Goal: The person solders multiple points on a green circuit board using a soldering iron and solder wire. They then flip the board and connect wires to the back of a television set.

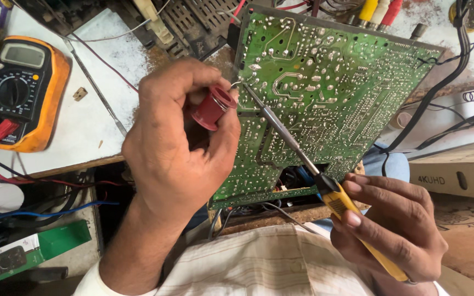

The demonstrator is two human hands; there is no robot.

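Right now the left hand (179, 142), at the centre-left of the frame, is curled closed around a small dark-red plastic spool (213, 107), pinching it between thumb and fingers so a thin strand of solder wire feeds off it toward the large green printed circuit board (325, 93). That board stands tilted across the upper middle and right of the frame, solder side up. The right hand (393, 227), at the lower right, is closed around the yellow handle of a soldering iron (303, 159), whose grey metal shaft runs up and left until its tip meets the board just beside the wire's end.

Several things could go wrong. The left fingertips sit very near the hot tip, so a small slip could burn them. The joints around the tip are packed closely; too much solder, or a dragged tip, could bridge neighbouring pads. The board looks only propped, so pressure from the iron could shift it. A yellow-cased multimeter (20, 90) sits at upper left, well apart.
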